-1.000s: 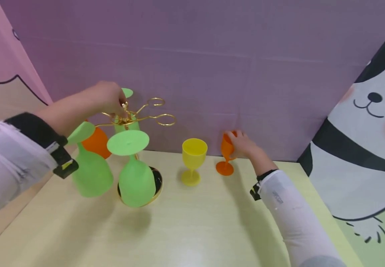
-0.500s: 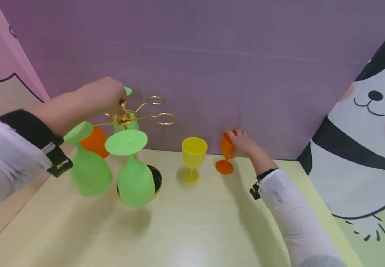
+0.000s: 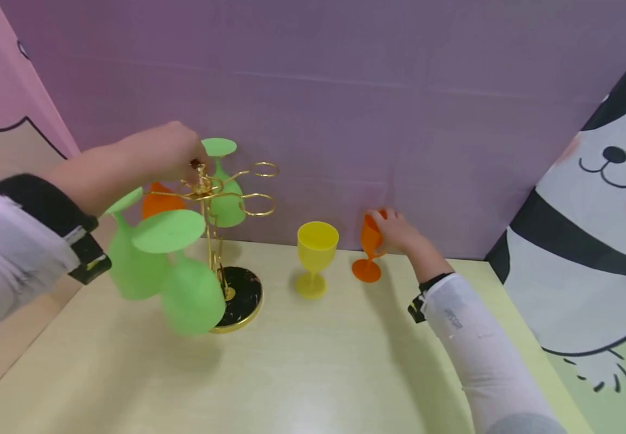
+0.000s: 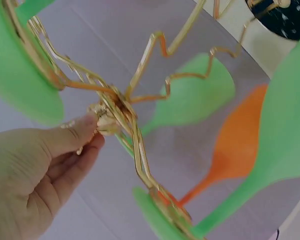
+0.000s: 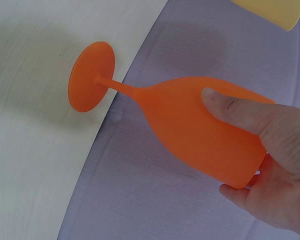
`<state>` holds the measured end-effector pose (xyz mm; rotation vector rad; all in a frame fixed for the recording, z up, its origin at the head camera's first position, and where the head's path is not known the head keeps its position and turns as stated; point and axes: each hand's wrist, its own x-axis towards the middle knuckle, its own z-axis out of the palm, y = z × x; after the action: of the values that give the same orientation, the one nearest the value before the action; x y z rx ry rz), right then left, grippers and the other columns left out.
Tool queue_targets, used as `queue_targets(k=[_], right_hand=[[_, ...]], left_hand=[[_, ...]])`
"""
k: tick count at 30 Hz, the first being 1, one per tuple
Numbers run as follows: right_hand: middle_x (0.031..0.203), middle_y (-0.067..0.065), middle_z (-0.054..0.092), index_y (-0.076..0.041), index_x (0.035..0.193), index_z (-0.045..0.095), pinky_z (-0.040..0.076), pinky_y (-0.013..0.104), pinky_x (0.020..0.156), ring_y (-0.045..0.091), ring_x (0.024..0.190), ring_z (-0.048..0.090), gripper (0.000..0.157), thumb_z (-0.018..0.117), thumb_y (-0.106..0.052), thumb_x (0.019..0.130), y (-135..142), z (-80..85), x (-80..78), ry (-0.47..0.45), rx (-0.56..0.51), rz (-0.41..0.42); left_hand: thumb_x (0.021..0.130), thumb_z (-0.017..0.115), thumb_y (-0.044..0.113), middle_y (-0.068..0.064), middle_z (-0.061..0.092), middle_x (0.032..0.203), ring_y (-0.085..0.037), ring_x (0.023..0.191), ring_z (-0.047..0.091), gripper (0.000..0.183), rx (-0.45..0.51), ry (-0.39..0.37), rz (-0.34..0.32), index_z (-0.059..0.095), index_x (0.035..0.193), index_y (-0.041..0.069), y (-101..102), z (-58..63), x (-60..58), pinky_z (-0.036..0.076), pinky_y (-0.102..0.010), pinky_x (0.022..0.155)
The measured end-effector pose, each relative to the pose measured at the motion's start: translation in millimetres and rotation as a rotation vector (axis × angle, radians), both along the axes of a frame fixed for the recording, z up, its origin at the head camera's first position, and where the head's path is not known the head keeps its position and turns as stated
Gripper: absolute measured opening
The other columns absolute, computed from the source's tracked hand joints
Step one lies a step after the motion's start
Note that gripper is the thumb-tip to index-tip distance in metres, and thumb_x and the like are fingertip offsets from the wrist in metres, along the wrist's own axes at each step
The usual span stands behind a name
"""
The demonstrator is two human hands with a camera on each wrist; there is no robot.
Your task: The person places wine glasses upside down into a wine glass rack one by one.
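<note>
My left hand (image 3: 163, 150) pinches the knob (image 4: 106, 120) on top of a gold glass rack (image 3: 212, 241) between thumb and fingers. Three green goblets hang upside down from its ring arms: one at the front (image 3: 190, 298), one at the left (image 3: 134, 268) and one at the back (image 3: 228, 202). An orange goblet (image 3: 162, 204) hangs behind them, partly hidden by the left arm. To the right, my right hand (image 3: 396, 234) grips the bowl of another orange goblet (image 5: 190, 130) near its rim, thumb on one side. This goblet stands upright, its foot on the table.
A yellow goblet (image 3: 315, 250) stands upright between the rack and the right hand. The rack's round black base (image 3: 244, 295) rests on the pale table (image 3: 313, 367). Two gold rings (image 3: 261, 213) on the rack's right hold nothing. A purple cloth wall (image 3: 318, 120) rises behind.
The rack's top has turned: the front green goblet has swung left, and the back green one has come out to the right of the post. My right hand and its orange goblet stay put.
</note>
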<state>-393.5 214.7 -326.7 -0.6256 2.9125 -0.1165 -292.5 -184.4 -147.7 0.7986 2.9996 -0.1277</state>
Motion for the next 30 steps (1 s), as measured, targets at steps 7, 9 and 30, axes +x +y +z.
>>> queue_targets(k=[7, 9, 30], right_hand=[[0.141, 0.026, 0.015, -0.017, 0.142, 0.018, 0.037, 0.063, 0.092, 0.046, 0.123, 0.022, 0.088, 0.075, -0.022, 0.075, 0.8, 1.4, 0.5, -0.01, -0.001, -0.029], [0.141, 0.026, 0.015, -0.017, 0.143, 0.018, 0.037, 0.063, 0.092, 0.045, 0.122, 0.022, 0.088, 0.075, -0.022, 0.075, 1.5, 1.1, 0.8, -0.011, 0.006, -0.037], [0.14, 0.025, 0.016, -0.018, 0.142, 0.017, 0.037, 0.065, 0.091, 0.045, 0.123, 0.02, 0.09, 0.075, -0.023, 0.074, 4.7, -3.5, -0.6, -0.016, 0.012, -0.045]], left_hand=[[0.077, 0.069, 0.007, 0.0, 0.062, 0.071, -0.014, 0.062, 0.051, 0.009, 0.01, -0.004, -0.103, 0.066, 0.085, 0.011, -12.2, -1.8, 1.0, 0.047, -0.029, 0.058], [0.077, 0.068, 0.006, -0.002, 0.064, 0.073, -0.014, 0.063, 0.052, 0.011, 0.023, -0.005, -0.115, 0.067, 0.087, 0.01, -15.1, -3.2, 1.6, 0.048, -0.03, 0.059], [0.075, 0.069, 0.002, -0.006, 0.07, 0.083, -0.014, 0.069, 0.061, 0.027, 0.105, 0.012, -0.125, 0.068, 0.101, 0.008, -26.6, -7.8, 5.4, 0.054, -0.029, 0.063]])
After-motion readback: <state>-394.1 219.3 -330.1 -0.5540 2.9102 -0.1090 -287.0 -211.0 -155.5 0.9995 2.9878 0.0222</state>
